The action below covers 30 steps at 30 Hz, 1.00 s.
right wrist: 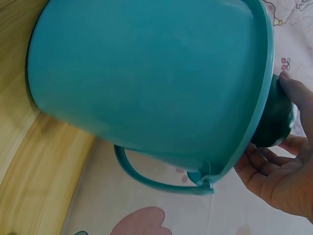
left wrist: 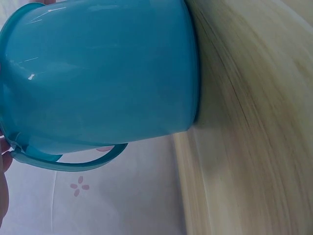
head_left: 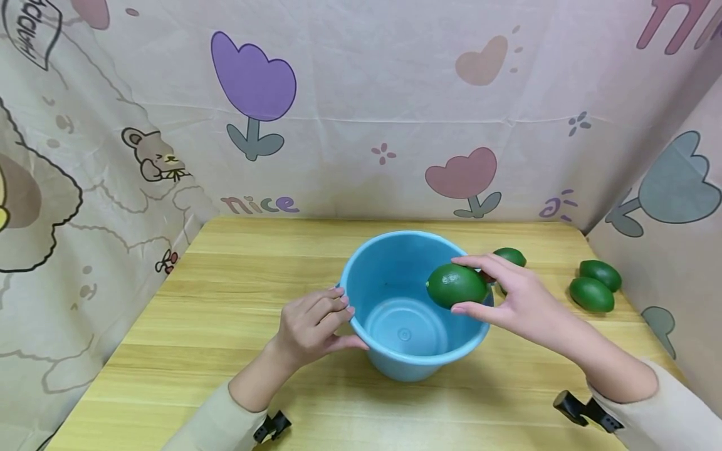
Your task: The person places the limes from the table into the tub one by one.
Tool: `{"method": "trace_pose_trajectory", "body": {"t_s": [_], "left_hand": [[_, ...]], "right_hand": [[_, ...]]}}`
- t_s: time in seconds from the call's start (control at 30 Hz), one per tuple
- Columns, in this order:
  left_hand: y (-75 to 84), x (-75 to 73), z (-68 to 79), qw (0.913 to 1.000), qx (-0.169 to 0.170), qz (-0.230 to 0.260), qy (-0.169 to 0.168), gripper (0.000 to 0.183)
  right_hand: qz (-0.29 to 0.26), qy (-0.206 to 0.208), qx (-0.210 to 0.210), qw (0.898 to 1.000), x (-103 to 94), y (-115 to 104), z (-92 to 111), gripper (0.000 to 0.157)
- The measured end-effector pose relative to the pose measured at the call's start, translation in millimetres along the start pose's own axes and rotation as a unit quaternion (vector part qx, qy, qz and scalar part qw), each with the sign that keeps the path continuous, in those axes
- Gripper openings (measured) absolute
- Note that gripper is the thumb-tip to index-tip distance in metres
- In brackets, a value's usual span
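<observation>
A light blue plastic bucket [head_left: 407, 369] stands upright on the wooden table, its inside showing a bare bottom. My left hand [head_left: 313, 322] grips its rim at the left, fingertips over the edge and thumb on the near side. Over the right part of the bucket's mouth, my right hand [head_left: 516, 294] holds a glossy dark green lime [head_left: 457, 285] between thumb and fingers. In the right wrist view, that lime [right wrist: 275, 115] shows past the rim, partly hidden by it. The bucket's handle [left wrist: 73, 165] hangs down its far side in the left wrist view.
Two more limes, a front one [head_left: 591, 295] and a back one [head_left: 600, 275], lie together on the table [head_left: 237, 282] at the right. Another lime [head_left: 510, 255] lies behind my right hand. Printed cloth [head_left: 350, 81] hangs along the table's back and sides.
</observation>
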<state>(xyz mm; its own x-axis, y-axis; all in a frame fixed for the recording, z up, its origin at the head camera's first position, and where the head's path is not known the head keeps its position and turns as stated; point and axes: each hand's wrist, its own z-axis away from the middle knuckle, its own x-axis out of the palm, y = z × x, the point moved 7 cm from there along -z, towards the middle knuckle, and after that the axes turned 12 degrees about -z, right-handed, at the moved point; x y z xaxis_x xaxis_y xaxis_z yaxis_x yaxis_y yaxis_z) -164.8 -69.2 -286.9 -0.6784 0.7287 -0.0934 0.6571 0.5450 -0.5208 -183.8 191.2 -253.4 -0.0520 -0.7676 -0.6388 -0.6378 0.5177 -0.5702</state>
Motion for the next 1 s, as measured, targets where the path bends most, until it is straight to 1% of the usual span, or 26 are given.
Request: {"method": "trace_pose_trajectory", "body": {"t_s": [0.2,0.3,0.47,0.57,0.63,0.73,0.83,1.0], "left_hand": [[0.4,0.0,-0.2,1.0000,0.001,-0.002,0.000,0.052],[0.6,-0.3,-0.4,1.0000,0.001,-0.001,0.000,0.052],[0.6,-0.2,-0.9,1.0000,0.001,0.001,0.000,0.052],[0.5,0.0,-1.1,1.0000,0.001,0.002,0.001,0.052],[0.5,0.3,-1.1,1.0000,0.000,0.001,-0.001,0.052],[0.5,0.9,-0.9,1.0000,-0.002,0.001,-0.005,0.053],[0.5,1.5,-0.5,1.0000,-0.003,0.002,-0.009,0.053],[0.6,1.7,0.1,0.9999,-0.005,0.002,-0.011,0.053]], "right_hand": [[-0.012,-0.026,0.007,1.000,9.5,-1.3,-5.7,0.062],[-0.012,-0.033,0.003,0.999,12.6,-2.9,-7.4,0.062],[-0.010,-0.031,-0.029,0.999,14.8,-6.8,-8.7,0.063],[-0.022,-0.028,-0.042,0.998,14.4,-7.8,-9.1,0.062],[-0.026,-0.020,-0.047,0.998,12.3,-7.3,-9.3,0.060],[-0.027,0.002,-0.055,0.998,6.4,-6.7,-8.8,0.059],[-0.023,0.027,-0.074,0.997,0.5,-6.7,-7.6,0.058],[-0.042,0.054,-0.102,0.992,-6.5,-7.9,-5.4,0.057]]}}
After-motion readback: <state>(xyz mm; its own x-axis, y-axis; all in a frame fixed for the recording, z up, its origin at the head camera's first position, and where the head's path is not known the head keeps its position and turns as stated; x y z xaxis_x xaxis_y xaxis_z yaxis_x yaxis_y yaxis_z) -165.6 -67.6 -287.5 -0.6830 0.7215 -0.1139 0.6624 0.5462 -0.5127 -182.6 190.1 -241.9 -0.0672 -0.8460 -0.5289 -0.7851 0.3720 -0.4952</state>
